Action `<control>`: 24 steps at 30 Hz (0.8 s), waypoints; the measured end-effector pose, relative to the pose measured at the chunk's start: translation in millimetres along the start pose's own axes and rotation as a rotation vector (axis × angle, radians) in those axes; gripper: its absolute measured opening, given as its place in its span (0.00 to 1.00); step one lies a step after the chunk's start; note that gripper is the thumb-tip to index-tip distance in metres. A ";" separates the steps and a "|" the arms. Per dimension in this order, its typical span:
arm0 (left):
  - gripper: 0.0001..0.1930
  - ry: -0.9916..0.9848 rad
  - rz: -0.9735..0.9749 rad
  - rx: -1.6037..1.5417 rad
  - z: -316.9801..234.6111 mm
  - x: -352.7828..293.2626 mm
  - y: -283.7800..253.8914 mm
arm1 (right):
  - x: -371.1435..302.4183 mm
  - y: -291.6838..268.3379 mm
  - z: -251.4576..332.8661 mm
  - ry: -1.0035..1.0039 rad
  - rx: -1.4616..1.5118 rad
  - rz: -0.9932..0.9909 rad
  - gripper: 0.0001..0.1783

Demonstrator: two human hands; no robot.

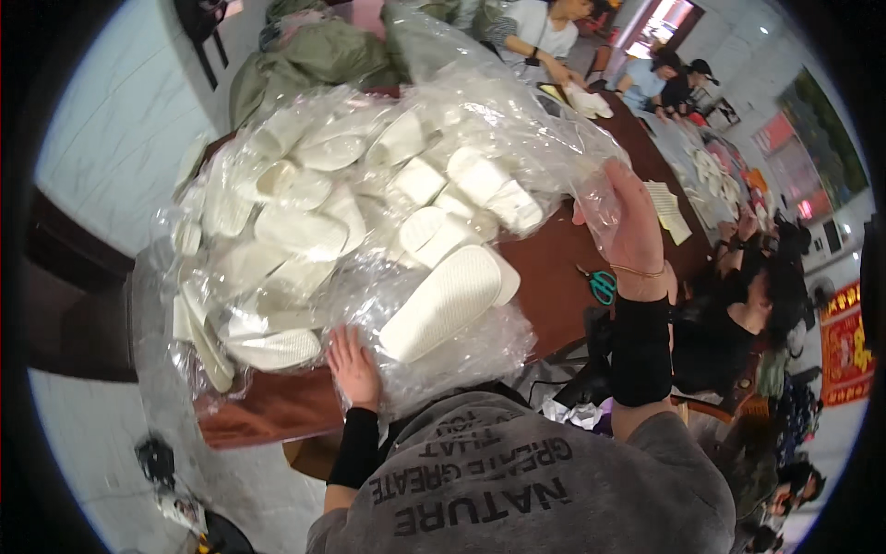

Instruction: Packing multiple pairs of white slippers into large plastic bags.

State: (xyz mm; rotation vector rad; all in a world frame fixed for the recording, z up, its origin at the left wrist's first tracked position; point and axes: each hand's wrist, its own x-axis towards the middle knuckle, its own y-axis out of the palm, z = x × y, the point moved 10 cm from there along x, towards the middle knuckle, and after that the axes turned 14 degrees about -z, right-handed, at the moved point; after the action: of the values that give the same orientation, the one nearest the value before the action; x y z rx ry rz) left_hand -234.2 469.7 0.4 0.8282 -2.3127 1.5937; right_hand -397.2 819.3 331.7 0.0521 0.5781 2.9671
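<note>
A heap of white slippers [443,300] lies in and on a large clear plastic bag [517,88] across the table. At the near edge of the heap my left hand [354,371] rests on the plastic, fingers stretched and apart, beside a textured slipper sole [277,349]. My right hand [632,217] is raised at the right of the heap, with the bag's film gathered in it; its fingers are partly hidden by the film. Several slippers show through the plastic, while the nearest one lies sole up.
The brown table [554,277] carries teal-handled scissors [601,286] and a paper sheet [666,212] right of the bag. Green cloth bags [309,74] are piled behind. Co-workers [544,37] sit along the table, one [738,286] close on my right.
</note>
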 end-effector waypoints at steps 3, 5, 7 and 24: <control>0.26 0.016 -0.011 0.007 4.1 -2.1 -2.1 | 6.6 -55.9 16.3 -0.131 -0.109 -0.307 0.07; 0.26 0.019 -0.008 0.013 2.6 1.6 -3.1 | 9.4 -61.0 33.3 -0.230 -0.245 -0.075 0.09; 0.26 0.006 -0.002 0.045 2.0 0.9 -4.3 | 1.0 -65.5 38.8 -0.182 -0.313 -0.076 0.09; 0.37 -0.057 -0.260 -0.381 -46.6 58.7 -124.1 | -70.7 102.3 -99.2 -0.174 -0.768 0.632 0.12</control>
State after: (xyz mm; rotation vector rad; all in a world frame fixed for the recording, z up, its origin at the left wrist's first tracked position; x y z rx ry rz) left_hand -219.6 461.1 144.5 1.0322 -2.3240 0.9951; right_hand -343.8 679.7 277.5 0.4895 -0.7490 3.4769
